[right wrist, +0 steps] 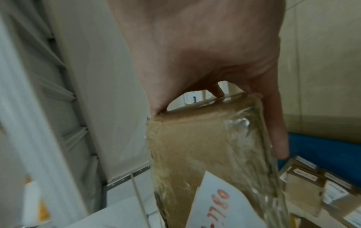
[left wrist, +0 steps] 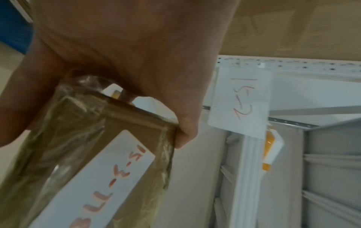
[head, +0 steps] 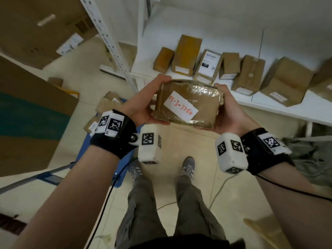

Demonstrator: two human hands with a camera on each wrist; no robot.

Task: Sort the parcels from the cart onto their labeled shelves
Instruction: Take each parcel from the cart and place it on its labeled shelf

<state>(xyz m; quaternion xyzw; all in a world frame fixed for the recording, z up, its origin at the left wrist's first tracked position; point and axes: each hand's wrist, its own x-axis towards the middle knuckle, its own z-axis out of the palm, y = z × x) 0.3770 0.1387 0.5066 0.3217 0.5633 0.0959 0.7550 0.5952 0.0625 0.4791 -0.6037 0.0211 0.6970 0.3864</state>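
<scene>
We see a tape-wrapped brown parcel (head: 188, 103), white label (head: 180, 106) in red handwriting, gripped by left hand (head: 143, 103) and right hand (head: 229, 112). Only the left wrist view shows a shelf tag (left wrist: 241, 101).

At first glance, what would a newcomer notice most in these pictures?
A taped brown parcel held at its ends between the left hand and the right hand, its white label handwritten in red. Beyond it, a row of cardboard boxes stands on a white shelf.

parcel (head: 188, 105) label (head: 180, 106): red "15-3-7780" | shelf tag (left wrist: 240, 104): red "15-2"
</scene>
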